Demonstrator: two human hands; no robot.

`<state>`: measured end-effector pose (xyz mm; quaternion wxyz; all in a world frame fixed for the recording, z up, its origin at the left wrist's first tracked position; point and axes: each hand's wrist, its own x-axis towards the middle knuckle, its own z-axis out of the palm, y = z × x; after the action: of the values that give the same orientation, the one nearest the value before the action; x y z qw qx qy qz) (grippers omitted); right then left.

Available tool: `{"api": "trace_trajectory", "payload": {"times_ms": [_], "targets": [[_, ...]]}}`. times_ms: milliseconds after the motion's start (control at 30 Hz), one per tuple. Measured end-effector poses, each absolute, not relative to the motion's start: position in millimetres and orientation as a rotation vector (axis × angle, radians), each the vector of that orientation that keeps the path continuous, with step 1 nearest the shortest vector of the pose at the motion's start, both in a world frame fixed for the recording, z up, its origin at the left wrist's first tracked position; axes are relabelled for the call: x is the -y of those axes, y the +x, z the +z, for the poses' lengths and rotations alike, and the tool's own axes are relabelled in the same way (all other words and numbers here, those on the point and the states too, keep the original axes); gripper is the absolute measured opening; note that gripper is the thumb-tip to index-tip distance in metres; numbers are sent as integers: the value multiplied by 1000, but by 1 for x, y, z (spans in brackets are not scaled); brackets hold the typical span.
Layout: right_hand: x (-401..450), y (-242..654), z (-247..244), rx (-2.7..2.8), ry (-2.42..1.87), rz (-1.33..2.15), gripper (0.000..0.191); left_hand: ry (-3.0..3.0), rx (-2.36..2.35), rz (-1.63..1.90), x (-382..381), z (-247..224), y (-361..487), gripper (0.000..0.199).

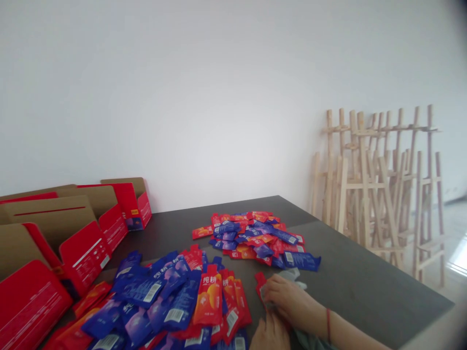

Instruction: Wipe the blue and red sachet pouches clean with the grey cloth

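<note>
My right hand [288, 299], with a red string round the wrist, bends its fingers over a pale grey cloth [291, 274]. The cloth bunches out behind the fingers and lies against a red pouch [260, 279] on the table. Just below, my left hand [270, 334] has its fingers closed at the lower part of that pouch. Most of the pouch is hidden under both hands. To the left lies a large heap of red and blue pouches [182, 284], close to my left hand. A second pile of pouches [251, 238] sits farther back.
Several open red cardboard boxes [87, 248] with brown insides stand along the left. The dark table [350, 277] has its right edge running diagonally. Wooden easels [363, 189] stand beyond that edge, and a white wall [219, 97] rises behind the table.
</note>
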<state>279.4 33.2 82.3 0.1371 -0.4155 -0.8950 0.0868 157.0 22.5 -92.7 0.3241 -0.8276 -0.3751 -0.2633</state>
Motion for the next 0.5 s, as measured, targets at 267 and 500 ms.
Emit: {"api": "trace_trajectory", "payload": {"times_ms": [267,500], "targets": [[-37,275,81,2635,-1271,292,30,-2547,1103,-342,-21,-74,167,23],[-63,261,73,2552,-1342,164,38,-2688,1073,-245,-11,-28,145,21]]}}
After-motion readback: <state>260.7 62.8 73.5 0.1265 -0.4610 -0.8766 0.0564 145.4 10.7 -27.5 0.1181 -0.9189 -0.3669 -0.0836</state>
